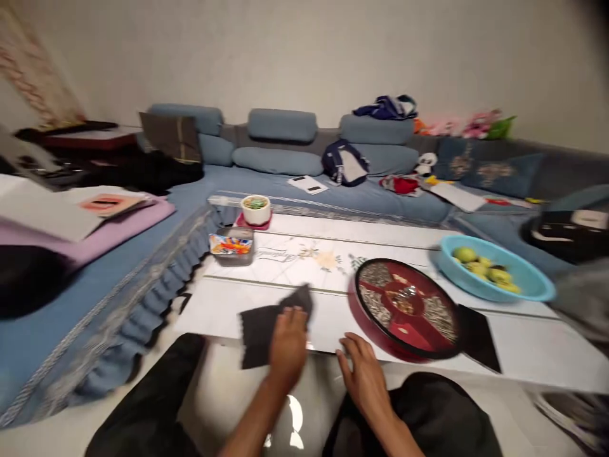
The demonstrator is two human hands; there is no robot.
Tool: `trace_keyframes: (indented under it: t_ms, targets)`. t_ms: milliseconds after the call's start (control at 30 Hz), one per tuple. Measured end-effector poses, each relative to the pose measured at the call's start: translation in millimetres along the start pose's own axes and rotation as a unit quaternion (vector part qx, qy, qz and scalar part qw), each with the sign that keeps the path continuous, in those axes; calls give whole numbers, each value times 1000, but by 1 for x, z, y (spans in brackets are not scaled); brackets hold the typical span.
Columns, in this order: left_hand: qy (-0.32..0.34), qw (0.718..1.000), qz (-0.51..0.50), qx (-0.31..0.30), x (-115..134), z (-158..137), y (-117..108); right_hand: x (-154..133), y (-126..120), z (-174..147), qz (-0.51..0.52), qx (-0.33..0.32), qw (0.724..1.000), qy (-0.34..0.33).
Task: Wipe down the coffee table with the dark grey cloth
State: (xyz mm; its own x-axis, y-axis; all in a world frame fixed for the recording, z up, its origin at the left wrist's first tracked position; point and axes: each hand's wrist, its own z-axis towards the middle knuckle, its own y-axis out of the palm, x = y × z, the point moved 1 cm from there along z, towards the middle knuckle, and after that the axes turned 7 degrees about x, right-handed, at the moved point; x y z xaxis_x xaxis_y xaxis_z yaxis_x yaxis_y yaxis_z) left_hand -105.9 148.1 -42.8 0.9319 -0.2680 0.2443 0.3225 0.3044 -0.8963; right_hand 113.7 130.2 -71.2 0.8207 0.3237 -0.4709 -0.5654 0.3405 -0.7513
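Note:
My left hand (288, 346) lies over a dark grey cloth (259, 330) at the near edge of the white table, its fingers stretched out on the fabric. The cloth has a jagged left edge, and part of it hangs over the table's edge. To the right, my right hand (364, 374) is at the same table edge, fingers loosely bent and apart, with nothing in it. Just beyond that hand stands a round red snack tray (356, 308) with a black rim. Its compartments hold what look like seeds, with small wrapped pieces in the centre.
A blue basin (547, 290) of yellow-green fruit stands at the table's right. A dark flat sheet (480, 339) sticks out beside the snack tray. At the back left are a grey box (245, 259) with a colourful packet and a white pot (257, 216). A blue sofa (276, 181) surrounds the table.

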Motion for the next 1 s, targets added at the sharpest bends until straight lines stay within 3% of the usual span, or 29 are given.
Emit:
trace_keyframes:
  t_ms: [100, 167, 233, 333, 400, 467, 500, 533, 600, 733, 800, 833, 900, 1000]
  targets:
    - [52, 995, -88, -8, 45, 4, 33, 8, 5, 0, -28, 20, 999, -42]
    - [60, 992, -115, 6, 42, 5, 40, 10, 5, -1, -37, 26, 997, -60]
    - [28, 996, -88, 20, 1, -1, 29, 11, 4, -2, -38, 24, 997, -70]
    - [-88, 995, 28, 38, -103, -17, -14, 14, 4, -5, -36, 27, 996, -74]
    - [-175, 978, 104, 45, -167, -28, -46, 17, 6, -6, -26, 29, 996, -74]
    - [-238, 959, 147, 40, -202, -30, -65, 19, 7, -8, -17, 31, 997, -75]
    - [-255, 953, 157, 36, -206, -27, -65, 19, 6, -8, -15, 30, 997, -75]
    - [-260, 952, 159, 30, -199, -22, -60, 18, 6, -9, -18, 30, 997, -75]
    - [-226, 965, 136, 12, -161, -4, -35, 16, 4, -8, -32, 30, 996, -74]
    - [-43, 998, 9, -40, -41, 34, 23, 8, 2, -5, -62, 26, 995, -77]
    - [22, 998, -41, -47, -3, 45, 35, 5, 0, -4, -73, 19, 994, -74]
    - [43, 996, -54, -52, 3, 48, 35, 4, 0, -3, -76, 17, 994, -72]
    - [64, 994, -60, -70, -9, 47, 26, 3, -2, -4, -77, 11, 995, -66]
    - [37, 995, -31, -89, -74, 34, -1, 6, -1, -12, -72, -9, 996, -49]
